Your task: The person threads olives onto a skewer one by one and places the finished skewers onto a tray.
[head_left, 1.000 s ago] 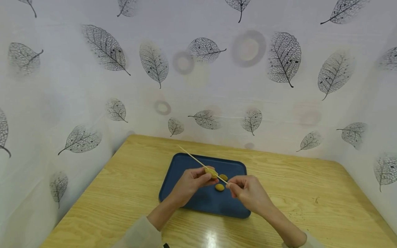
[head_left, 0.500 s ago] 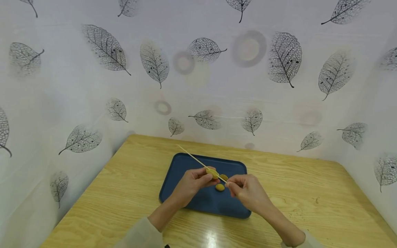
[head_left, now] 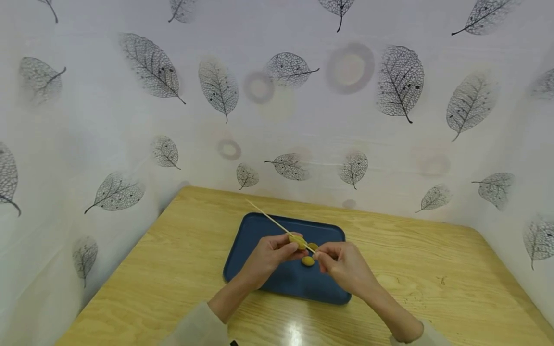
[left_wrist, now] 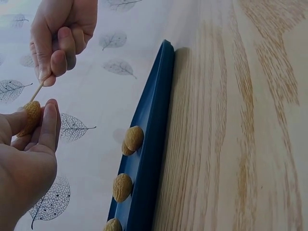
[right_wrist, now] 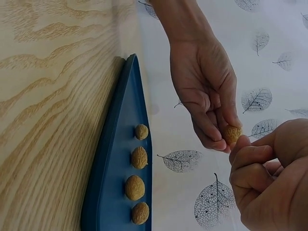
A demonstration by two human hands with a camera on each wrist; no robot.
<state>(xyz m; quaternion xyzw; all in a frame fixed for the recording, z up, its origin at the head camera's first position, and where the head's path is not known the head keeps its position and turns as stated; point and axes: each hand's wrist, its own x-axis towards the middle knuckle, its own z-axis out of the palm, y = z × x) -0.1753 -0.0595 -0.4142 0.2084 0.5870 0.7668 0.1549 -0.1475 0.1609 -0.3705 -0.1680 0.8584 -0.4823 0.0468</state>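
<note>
My left hand (head_left: 267, 255) holds a wrinkled yellow-brown oval fruit (head_left: 297, 241) between thumb and fingers. A thin wooden skewer (head_left: 269, 217) appears to run through this fruit, its long end pointing to the far left. On the near side of the fruit, my right hand (head_left: 346, 266) pinches the skewer's other end. In the left wrist view, the stick meets the held fruit (left_wrist: 32, 115) at its upper end. Both hands are raised over the dark blue tray (head_left: 244, 245). Similar fruits (head_left: 308, 261) lie on the tray, and the right wrist view shows several (right_wrist: 134, 187).
The tray lies on a light wood-grain table (head_left: 407, 274). A pale wall covering (head_left: 277, 125) with leaf prints borders the table at the back and sides. Beige sleeves (head_left: 199, 327) cover the forearms.
The right hand has moved slightly left, nearer the left hand. The skewer's far tip has shifted a little up and left. The left hand keeps its hold on the fruit.
</note>
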